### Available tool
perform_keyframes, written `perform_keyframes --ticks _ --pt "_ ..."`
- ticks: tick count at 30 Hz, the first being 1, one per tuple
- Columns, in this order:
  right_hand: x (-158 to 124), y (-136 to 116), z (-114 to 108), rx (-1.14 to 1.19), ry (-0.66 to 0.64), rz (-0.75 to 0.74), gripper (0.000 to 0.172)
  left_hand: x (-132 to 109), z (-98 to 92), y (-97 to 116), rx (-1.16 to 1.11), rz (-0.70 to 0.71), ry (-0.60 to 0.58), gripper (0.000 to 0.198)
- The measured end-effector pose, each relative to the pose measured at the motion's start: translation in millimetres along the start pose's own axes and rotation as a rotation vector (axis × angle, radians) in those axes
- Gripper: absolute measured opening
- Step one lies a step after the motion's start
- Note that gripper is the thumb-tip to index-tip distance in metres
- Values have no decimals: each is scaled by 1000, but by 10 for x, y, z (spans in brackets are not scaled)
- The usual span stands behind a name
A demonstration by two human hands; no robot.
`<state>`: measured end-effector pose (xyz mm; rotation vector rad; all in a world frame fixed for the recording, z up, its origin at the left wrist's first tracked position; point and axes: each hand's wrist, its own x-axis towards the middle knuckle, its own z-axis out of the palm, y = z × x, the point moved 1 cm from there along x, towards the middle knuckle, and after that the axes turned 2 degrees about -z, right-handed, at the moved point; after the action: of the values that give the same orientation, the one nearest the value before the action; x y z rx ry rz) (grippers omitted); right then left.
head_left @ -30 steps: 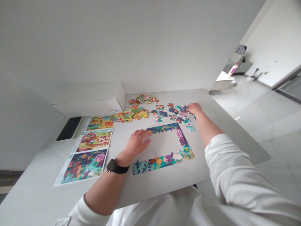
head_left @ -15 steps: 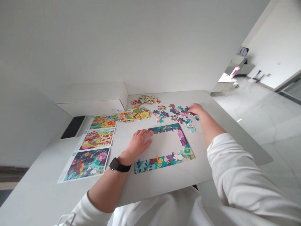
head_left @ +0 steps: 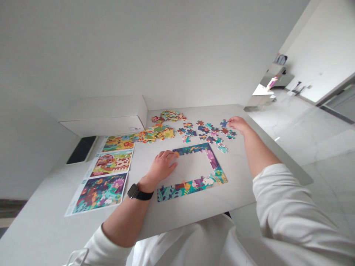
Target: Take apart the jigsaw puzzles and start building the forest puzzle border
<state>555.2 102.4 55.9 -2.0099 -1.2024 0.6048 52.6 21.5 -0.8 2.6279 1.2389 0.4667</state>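
My left hand [head_left: 163,165] lies flat on the table with its thumb apart, fingertips touching the upper left end of a partly joined jigsaw border [head_left: 191,184]. The border runs along the top, right and bottom, and bare table shows inside it. My right hand [head_left: 238,123] pinches a dark blue puzzle piece [head_left: 224,123] at the far right, beside a scatter of loose dark blue, teal and brown puzzle pieces [head_left: 210,139]. Whether that piece is fully off the table I cannot tell.
Yellow puzzle pieces [head_left: 158,135] and another pile of mixed pieces [head_left: 169,116] lie at the back. On the left are a sheet with three printed pictures [head_left: 101,194], a phone [head_left: 81,150] and a long white box [head_left: 111,125]. The table's right edge borders open floor.
My right hand has moved slightly right and away, and a dark blue puzzle piece now shows at its fingertips. My left hand stays at the border. The view has shifted slightly.
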Motion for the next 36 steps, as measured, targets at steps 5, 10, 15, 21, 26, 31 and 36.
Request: perform_keyframes --ticks 5,10,15,21,26,31,36 --pt "-301 126 -111 -64 -336 -17 18 12 -1 -6 -2 8 -2 33" --pt "-414 313 -144 -470 -132 -109 25 22 12 -28 9 4 -10 33" --pt "-397 494 -104 -727 1 -83 37 25 8 -41 13 -1 -9 35" --pt "-287 654 -125 -698 99 -19 37 13 -2 -44 -2 2 -14 35" --pt "-233 734 -207 -551 127 -16 36 13 -7 -52 -12 8 -11 34" --pt "-281 753 -258 -486 211 12 28 15 -32 -36 -24 21 -8 34" --pt "-330 713 -249 -590 166 14 15 12 -31 -38 -22 11 -12 34"
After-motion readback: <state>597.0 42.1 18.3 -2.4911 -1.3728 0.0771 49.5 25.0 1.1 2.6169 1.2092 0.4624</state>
